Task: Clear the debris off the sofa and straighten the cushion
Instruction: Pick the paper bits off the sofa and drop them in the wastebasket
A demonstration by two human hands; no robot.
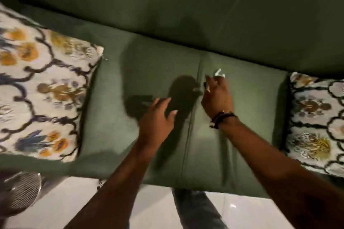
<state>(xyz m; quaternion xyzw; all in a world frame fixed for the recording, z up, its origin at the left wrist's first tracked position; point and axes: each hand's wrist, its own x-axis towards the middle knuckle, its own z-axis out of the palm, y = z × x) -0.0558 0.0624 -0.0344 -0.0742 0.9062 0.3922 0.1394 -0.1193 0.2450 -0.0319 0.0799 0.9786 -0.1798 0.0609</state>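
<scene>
Right hand [216, 96] pinches a white scrap [219, 73] just above the sofa [242, 113] seat; left hand [158, 115] hovers open. Cushion [42, 87] at the left end lies askew, not yet straightened.

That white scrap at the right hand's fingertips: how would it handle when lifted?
The scrap looks crumpled and thin, so probably floppy and very light. It sits on flat sofa fabric, so it is unlikely to roll. The right hand pinching it should be enough, though blur hides the grip.
</scene>
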